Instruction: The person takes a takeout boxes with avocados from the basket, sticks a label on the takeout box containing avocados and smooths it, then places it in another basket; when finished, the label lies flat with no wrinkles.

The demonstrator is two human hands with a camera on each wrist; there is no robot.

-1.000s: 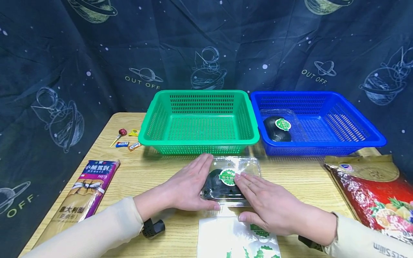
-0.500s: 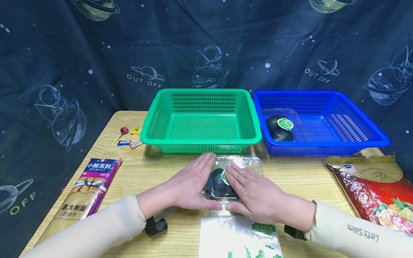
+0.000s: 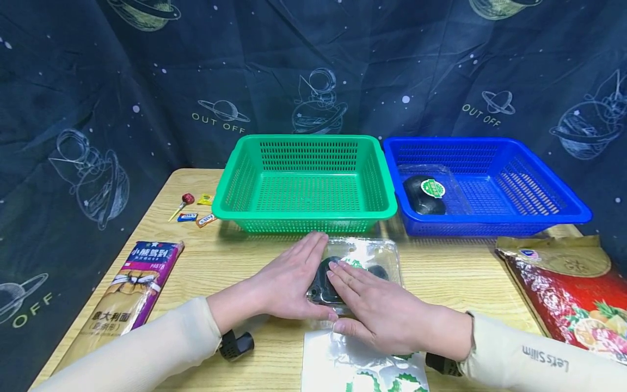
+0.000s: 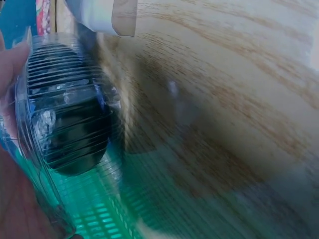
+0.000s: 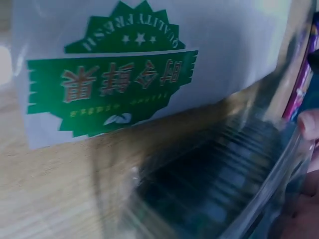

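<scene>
A clear plastic clamshell box [image 3: 389,253] with dark rounded produce [image 3: 323,280] inside lies on the table, in front of the green basket. My left hand [image 3: 289,280] rests along the box's left side, fingers extended. Straight fingers of my right hand [image 3: 379,307] lie flat across the lid, over part of a green-and-white round sticker [image 3: 354,263]. Ribbed walls of the clamshell box [image 4: 70,94] show in the left wrist view. Just in front of the box lies a white sheet of green stickers [image 3: 325,359], close up in the right wrist view.
Behind the box stands a green basket [image 3: 306,215]; right of it a blue basket [image 3: 495,219] holds another stickered clamshell box [image 3: 425,193]. At left are a pasta bag [image 3: 129,288], a lollipop [image 3: 186,199] and several small candies. A red bag [image 3: 573,294] lies at right.
My right hand has slid left across the lid, over much of the sticker, and slightly toward me in the last half second. My left hand has stayed at the box's left side.
</scene>
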